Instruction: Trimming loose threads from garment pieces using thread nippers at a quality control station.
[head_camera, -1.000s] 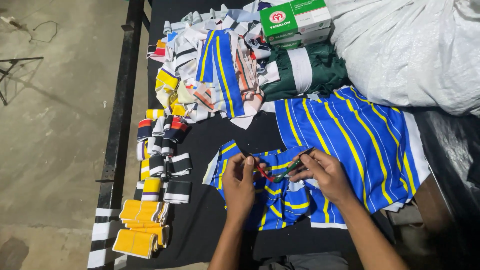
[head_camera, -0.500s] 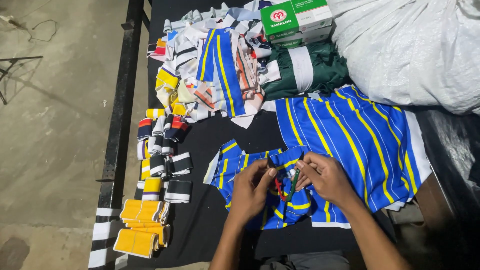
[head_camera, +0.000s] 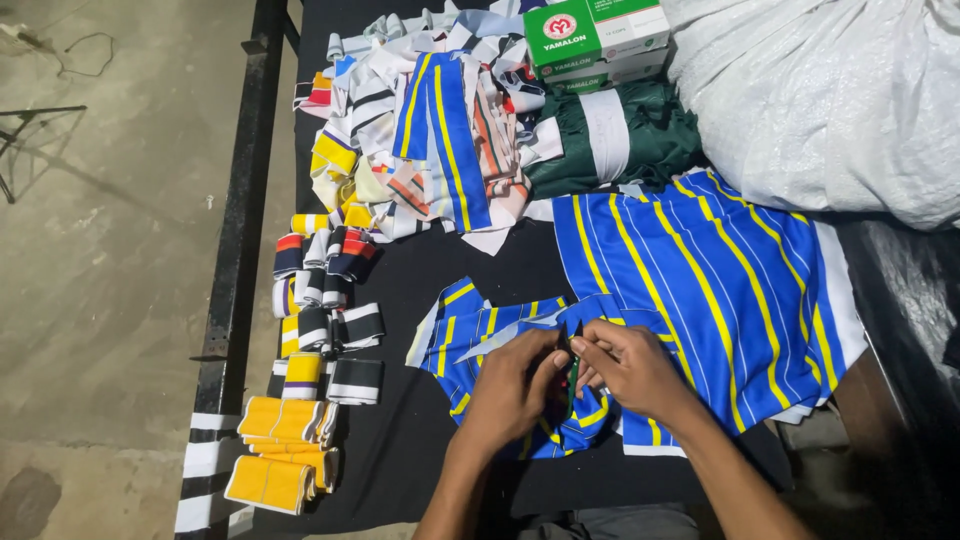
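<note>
At twelve o'clock on the black table (head_camera: 400, 440), just right of centre, two green-and-white cardboard boxes (head_camera: 590, 35) lie stacked, each flat and rectangular, the top one bearing a round red-and-white emblem on its green end. From one to three o'clock a large white woven sack (head_camera: 820, 100) bulges against them. Below the boxes, one dark green garment (head_camera: 620, 135) with a white band lies folded.

Near six o'clock the left hand (head_camera: 515, 385) and right hand (head_camera: 625, 365) are drawn close together, fingertips nearly meeting, pinching a small blue piece with yellow stripes (head_camera: 470, 320). A thin dark tool (head_camera: 572, 375) with a green part shows between them; which hand grips it I cannot tell. At three o'clock of the hands lies one larger blue panel with yellow and white stripes (head_camera: 700, 280), touching the small piece.

At eleven o'clock sits one loose heap of mixed striped scraps (head_camera: 430, 140). Down the nine o'clock edge runs a row of folded rib bands (head_camera: 325, 290), too overlapped to count, ending at seven o'clock in three yellow bundles (head_camera: 285, 450).
</note>
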